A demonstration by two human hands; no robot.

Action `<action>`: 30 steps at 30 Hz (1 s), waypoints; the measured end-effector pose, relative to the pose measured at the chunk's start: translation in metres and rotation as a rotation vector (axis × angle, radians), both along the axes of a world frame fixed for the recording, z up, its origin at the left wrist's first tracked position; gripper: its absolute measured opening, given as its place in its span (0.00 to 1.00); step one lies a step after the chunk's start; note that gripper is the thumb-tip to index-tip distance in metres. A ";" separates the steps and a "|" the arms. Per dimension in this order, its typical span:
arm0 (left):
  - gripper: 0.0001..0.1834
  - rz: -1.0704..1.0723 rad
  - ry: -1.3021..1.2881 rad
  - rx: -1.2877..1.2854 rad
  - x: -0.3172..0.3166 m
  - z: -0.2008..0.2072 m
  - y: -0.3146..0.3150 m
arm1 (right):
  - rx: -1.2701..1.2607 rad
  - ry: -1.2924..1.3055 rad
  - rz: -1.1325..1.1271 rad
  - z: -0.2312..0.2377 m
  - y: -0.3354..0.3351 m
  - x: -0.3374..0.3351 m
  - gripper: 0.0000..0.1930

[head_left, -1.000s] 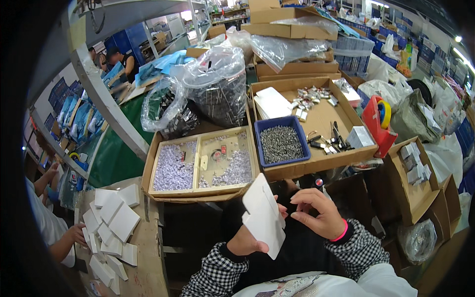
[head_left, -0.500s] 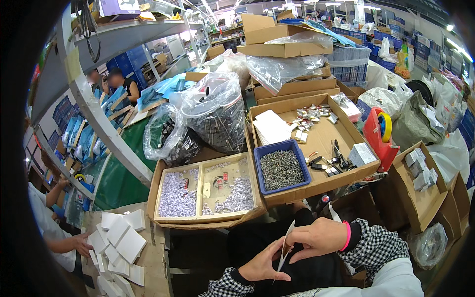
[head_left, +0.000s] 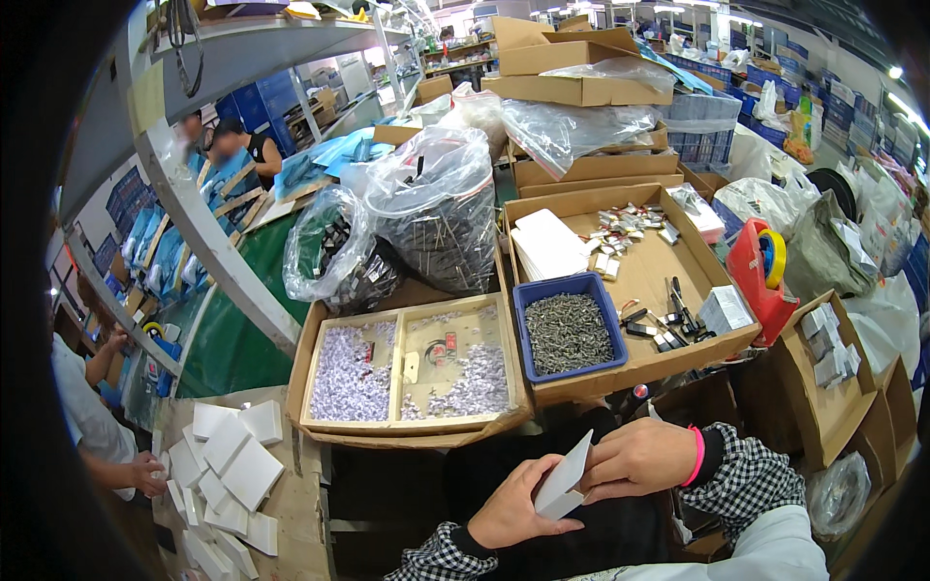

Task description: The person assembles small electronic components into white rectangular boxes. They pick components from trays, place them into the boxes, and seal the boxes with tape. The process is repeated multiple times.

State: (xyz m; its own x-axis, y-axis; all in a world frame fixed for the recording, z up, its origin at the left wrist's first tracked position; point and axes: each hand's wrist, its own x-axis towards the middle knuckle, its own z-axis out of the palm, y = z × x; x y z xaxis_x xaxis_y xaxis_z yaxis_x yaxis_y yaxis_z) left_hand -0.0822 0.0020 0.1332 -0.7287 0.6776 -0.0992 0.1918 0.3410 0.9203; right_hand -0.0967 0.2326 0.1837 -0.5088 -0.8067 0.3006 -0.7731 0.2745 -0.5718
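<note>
A small white paper box, opened out into its boxy shape with a flap standing up, is held above my lap. My left hand grips it from the left, thumb along its lower edge. On the right side, the bent fingers of my right hand close on the box's edge; their tips are partly hidden. Beyond my hands stand a blue bin full of small metal screws and a divided wooden tray with many tiny whitish parts.
A cardboard tray carries white cards, small battery-like packs and dark-handled tools. Flat white boxes are heaped at lower left, near a co-worker's hand. Clear bags of dark parts stand behind. A carton of white boxes is at right.
The white piece, seen nearly edge-on and flat before, is now opened into a box and turned. My right hand has shifted slightly right. The whole view has shifted a little.
</note>
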 end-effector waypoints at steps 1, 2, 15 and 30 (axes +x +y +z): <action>0.49 0.003 0.017 0.006 0.001 0.000 0.001 | 0.028 -0.035 -0.024 -0.001 0.000 0.000 0.09; 0.49 0.005 0.033 0.010 0.002 -0.001 0.002 | 0.066 -0.083 -0.011 -0.003 -0.001 0.001 0.10; 0.42 0.125 0.118 0.080 0.003 -0.017 0.008 | 0.178 -0.068 -0.066 -0.001 -0.007 0.001 0.10; 0.60 -0.019 -0.615 0.665 0.004 -0.035 -0.006 | -0.508 -0.646 -0.300 -0.049 -0.021 0.004 0.25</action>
State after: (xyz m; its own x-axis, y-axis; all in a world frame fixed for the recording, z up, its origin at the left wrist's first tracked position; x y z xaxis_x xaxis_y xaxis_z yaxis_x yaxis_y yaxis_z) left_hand -0.0782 -0.0042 0.0987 -0.6647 0.7454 -0.0512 -0.3988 -0.2959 0.8680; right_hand -0.0931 0.2116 0.1349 -0.8732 -0.4579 0.1672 -0.1919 0.0076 -0.9814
